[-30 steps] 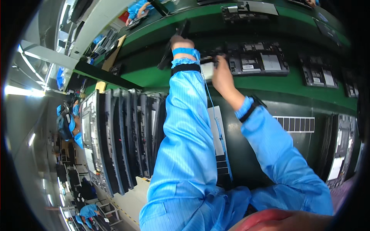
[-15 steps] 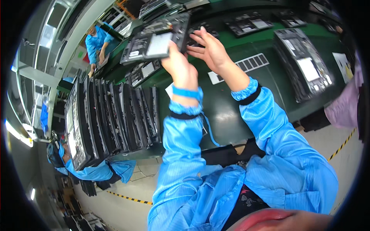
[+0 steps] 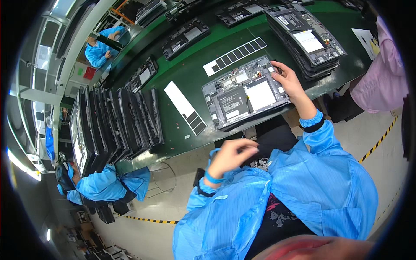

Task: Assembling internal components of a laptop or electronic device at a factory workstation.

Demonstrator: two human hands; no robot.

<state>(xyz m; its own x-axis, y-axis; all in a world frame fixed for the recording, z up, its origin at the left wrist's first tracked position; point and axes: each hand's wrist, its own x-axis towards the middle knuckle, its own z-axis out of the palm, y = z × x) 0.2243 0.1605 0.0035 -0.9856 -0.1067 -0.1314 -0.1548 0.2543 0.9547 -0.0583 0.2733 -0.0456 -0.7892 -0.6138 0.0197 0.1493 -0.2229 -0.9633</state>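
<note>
An opened laptop base (image 3: 232, 103), with circuit board, black battery and a white square sheet showing, lies at the near edge of the green table. My right hand (image 3: 287, 79) grips its upper right edge, thumb on top and fingers at the rim. My left hand (image 3: 234, 157), slightly blurred, hangs in front of my body below the table edge. Its fingers are bent and a little apart, with nothing visible in them. Behind the base lies a white strip with black rectangular pads (image 3: 236, 55). Another strip, mostly bare white (image 3: 178, 100), lies to its left.
Many similar bases stand on edge in a row (image 3: 117, 125) at the left. A flat stack of bases (image 3: 305, 37) sits at the right. More single bases (image 3: 185, 38) lie along the back. A co-worker (image 3: 102, 47) is at the far left; a pink sleeve (image 3: 377, 82) shows at right.
Both hands have left the base at the far left. My right hand now grips a base at the near edge; my left has drawn back toward my body. The view has shifted.
</note>
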